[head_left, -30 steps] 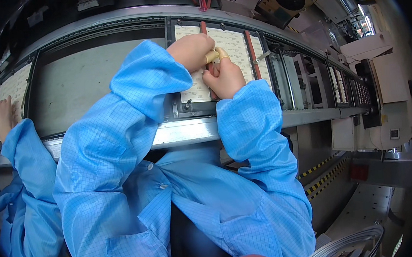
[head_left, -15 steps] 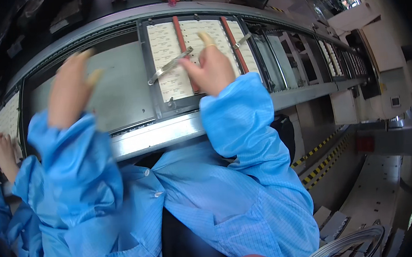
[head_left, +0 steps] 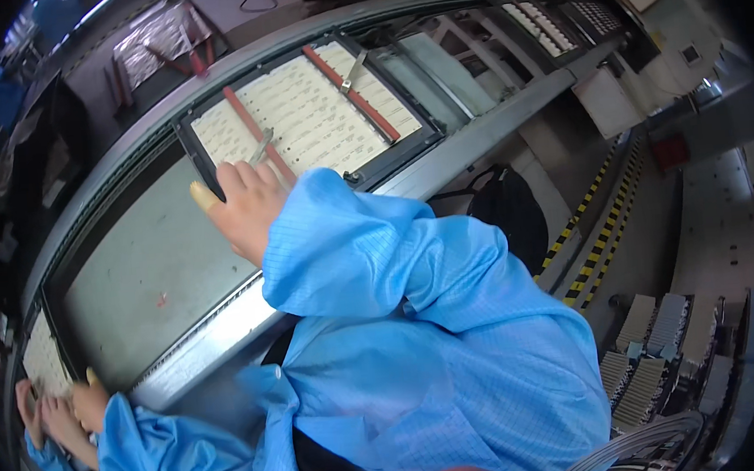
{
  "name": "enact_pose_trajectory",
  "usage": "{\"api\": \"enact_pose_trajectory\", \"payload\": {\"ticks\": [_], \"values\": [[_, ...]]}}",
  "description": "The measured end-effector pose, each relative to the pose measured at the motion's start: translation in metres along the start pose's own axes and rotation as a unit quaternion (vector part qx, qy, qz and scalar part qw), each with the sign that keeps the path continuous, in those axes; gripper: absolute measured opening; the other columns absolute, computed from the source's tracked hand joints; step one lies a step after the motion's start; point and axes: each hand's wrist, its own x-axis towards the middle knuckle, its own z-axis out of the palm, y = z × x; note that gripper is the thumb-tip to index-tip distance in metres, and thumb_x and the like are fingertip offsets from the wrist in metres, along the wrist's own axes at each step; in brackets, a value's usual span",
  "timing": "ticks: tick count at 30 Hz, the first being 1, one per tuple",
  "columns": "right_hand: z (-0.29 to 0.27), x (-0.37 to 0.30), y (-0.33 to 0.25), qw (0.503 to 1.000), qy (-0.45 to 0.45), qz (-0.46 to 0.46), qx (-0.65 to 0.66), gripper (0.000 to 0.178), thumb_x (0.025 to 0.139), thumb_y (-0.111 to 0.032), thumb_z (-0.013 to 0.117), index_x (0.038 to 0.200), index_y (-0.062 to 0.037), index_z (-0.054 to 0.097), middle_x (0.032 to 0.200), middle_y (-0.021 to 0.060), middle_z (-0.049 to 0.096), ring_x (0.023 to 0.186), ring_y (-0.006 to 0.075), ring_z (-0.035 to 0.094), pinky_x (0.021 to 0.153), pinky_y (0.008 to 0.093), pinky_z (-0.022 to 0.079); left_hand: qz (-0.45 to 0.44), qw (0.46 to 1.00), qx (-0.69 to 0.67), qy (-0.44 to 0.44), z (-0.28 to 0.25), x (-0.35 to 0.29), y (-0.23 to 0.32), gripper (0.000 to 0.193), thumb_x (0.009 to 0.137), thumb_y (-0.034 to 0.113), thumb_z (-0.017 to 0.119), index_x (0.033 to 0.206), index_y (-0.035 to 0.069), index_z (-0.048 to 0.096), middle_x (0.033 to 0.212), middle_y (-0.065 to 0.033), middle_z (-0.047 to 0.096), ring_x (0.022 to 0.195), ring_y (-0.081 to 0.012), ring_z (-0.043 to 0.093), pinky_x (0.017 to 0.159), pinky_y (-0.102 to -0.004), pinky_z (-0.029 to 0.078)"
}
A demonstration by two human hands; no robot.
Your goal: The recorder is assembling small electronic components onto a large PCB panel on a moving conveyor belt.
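Observation:
A black frame (head_left: 427,137) on the conveyor holds a cream panel (head_left: 299,108) printed in rows, crossed by two red bars, the left bar (head_left: 246,121) and the right bar (head_left: 356,94). Metal levers sit on the bars. My right hand (head_left: 249,206) straddles the frame's near left corner, fingers bent over the rim beside the left lever (head_left: 262,144), one yellow-tipped digit outside the edge. At the far left my left hand (head_left: 92,402) is beside another cream panel (head_left: 44,356). One yellow-tipped digit points up; its other fingers are mostly hidden.
Another person's hands (head_left: 57,420) are close to my left hand. A grey plate (head_left: 151,264) with a small red mark lies between the frames. The conveyor's metal rail (head_left: 216,339) runs along my front. Ribbed blocks (head_left: 644,396) stand at lower right.
My view has turned left. The right hand has come off the panel's middle to the frame's near left corner. My left hand has dropped from above the grey plate to the left panel.

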Motion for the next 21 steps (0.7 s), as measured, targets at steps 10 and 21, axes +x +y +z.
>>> {"api": "enact_pose_trajectory", "payload": {"ticks": [10,21], "values": [[0.020,-0.032,-0.032,0.963,0.036,0.197,-0.182,0.044,0.070,-0.017,0.071,0.110,-0.0057,0.056,0.102,0.0121,0.045,0.101,0.0300,0.045,0.081,0.0414,0.037,0.106,0.984,-0.144,-0.021,0.149,0.132,-0.160,0.054,0.085,0.053,0.048,0.081,0.000,0.057,0.080,-0.0218,0.062,0.079,-0.0418,0.057,0.068,-0.0476,0.043],[0.066,0.015,-0.064,0.832,0.117,0.408,-0.357,0.053,0.071,-0.022,0.073,0.118,-0.0090,0.050,0.104,0.0123,0.047,0.101,0.0292,0.047,0.081,0.0411,0.039,0.217,0.891,-0.391,0.078,0.154,0.184,-0.177,0.047,0.083,0.036,0.064,0.061,0.001,0.042,0.052,-0.0105,0.041,0.049,-0.0188,0.034,0.048,-0.0365,0.031]]}}
